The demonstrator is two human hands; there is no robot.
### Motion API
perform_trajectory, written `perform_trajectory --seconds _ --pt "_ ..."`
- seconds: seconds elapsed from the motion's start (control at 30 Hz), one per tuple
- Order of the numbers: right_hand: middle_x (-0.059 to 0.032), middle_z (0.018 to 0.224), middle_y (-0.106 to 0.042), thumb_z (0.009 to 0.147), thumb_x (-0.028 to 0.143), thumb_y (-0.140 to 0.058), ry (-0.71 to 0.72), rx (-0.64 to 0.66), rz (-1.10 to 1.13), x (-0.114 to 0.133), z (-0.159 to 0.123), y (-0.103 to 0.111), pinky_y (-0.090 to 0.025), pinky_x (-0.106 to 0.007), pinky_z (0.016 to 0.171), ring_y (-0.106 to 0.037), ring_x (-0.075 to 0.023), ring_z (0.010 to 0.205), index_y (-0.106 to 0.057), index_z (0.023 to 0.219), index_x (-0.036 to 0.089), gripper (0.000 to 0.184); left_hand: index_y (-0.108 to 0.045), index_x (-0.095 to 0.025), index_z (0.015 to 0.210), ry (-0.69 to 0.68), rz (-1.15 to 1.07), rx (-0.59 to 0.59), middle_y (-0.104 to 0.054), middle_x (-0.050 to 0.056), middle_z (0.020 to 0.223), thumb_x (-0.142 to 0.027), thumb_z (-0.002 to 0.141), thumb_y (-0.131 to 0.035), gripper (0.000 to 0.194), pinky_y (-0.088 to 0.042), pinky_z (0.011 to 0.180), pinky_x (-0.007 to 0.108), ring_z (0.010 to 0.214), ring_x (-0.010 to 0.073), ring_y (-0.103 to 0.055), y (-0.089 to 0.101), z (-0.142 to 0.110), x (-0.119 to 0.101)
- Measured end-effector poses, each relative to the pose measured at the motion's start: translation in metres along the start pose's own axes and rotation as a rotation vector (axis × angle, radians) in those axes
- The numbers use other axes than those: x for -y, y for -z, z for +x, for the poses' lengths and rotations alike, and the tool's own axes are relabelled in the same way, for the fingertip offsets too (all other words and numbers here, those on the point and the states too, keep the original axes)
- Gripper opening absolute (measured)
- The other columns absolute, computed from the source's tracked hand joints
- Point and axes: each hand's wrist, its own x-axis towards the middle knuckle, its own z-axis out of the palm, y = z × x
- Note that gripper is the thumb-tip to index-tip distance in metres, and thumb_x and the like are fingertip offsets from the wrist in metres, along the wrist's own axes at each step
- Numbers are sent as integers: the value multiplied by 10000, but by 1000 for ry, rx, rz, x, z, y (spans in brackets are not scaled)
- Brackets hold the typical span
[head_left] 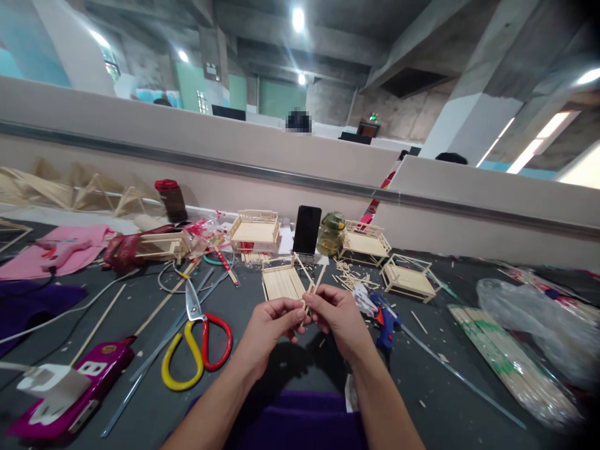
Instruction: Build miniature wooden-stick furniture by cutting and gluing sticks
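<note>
Pale wooden sticks (320,275) are rising from the right hand (341,315), which is pinching them; the left hand (272,322) is meeting it with fingers drawn narrow, its hold hidden. Just beyond, a slatted miniature bed frame (282,282) is showing. Positioning sticks seems to be the step; the next move is probably calling for steady alignment, the blue glue gun (385,326) lying nearby.

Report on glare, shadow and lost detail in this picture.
Head view: the topmost ceiling lamp flares in streaks; same view: plastic-wrapped sticks glint; same view: shadow darkens the table beneath left hand and right hand; same view: a pixelated patch hides detail beyond the partition.
</note>
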Motion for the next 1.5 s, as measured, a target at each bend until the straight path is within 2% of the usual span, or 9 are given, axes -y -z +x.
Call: perform_trajectory --seconds 0.07,0.2,0.3,0.47,0.67,0.93,1.17,1.33,1.5 --pt "37 531 -560 680 438 -776 2 -29 50 -1 1 0 -301 -140 352 -506 -70 445 -619 709 150 329 -733 -112 925 37 -42 30 -735 115 832 -344 691 -790 334 -480 537 223 623 131 -620 1 0 -1" --pt "36 525 -577 699 422 -768 14 -80 152 -3 3 0 -322 -133 343 -491 -61 421 -634 729 150 305 -734 -146 1011 25 -49 60 -743 127 938 -271 654 -824 389 -518 598 253 746 177 -661 2 -1 -1" --pt "36 516 -578 705 431 -762 25 -88 175 -5 4 0 -331 -136 343 -464 -54 400 -639 722 146 311 -746 -154 989 -31 -3 24 -749 116 917 -267 655 -822 361 -521 603 256 730 174 -658 0 -1 1" --pt "38 545 -588 717 414 -759 74 -78 159 -6 5 1 -366 -147 363 -477 -61 422 -686 863 143 317 -765 -146 907 -20 15 6 -753 96 828 -287 678 -807 272 -513 598 243 653 142 -640 0 1 3" --pt "21 525 -621 728 397 -755 44 -75 211 -6 6 2 -364 -139 360 -504 -61 404 -668 775 139 276 -762 -180 963 -53 -58 68 -759 99 916 -238 697 -799 275 -531 618 243 740 160 -671 4 3 6" --pt "25 512 -612 728 388 -759 28 -54 256 -10 6 0 -342 -133 339 -487 -53 383 -658 742 134 274 -768 -146 922 -59 -64 39 -758 106 872 -245 704 -794 241 -531 599 230 673 136 -651 2 3 8" --pt "9 542 -646 764 387 -728 128 -87 171 -9 6 3 -347 -154 364 -473 -54 380 -670 775 142 253 -738 -159 986 -26 -53 95 -747 111 944 -294 718 -783 304 -556 644 290 763 182 -668 4 2 1" --pt "11 540 -639 780 373 -708 189 -50 37 -10 5 1 -351 -174 360 -475 -69 388 -667 766 152 226 -738 -119 859 -77 38 21 -733 84 800 -325 750 -757 234 -515 578 233 601 117 -614 4 3 0" --pt "14 562 -635 786 364 -700 195 -56 25 -9 5 0 -379 -176 368 -497 -77 418 -687 847 153 220 -739 -111 844 -70 72 21 -713 67 762 -330 750 -753 239 -506 578 231 589 111 -602 5 4 1"
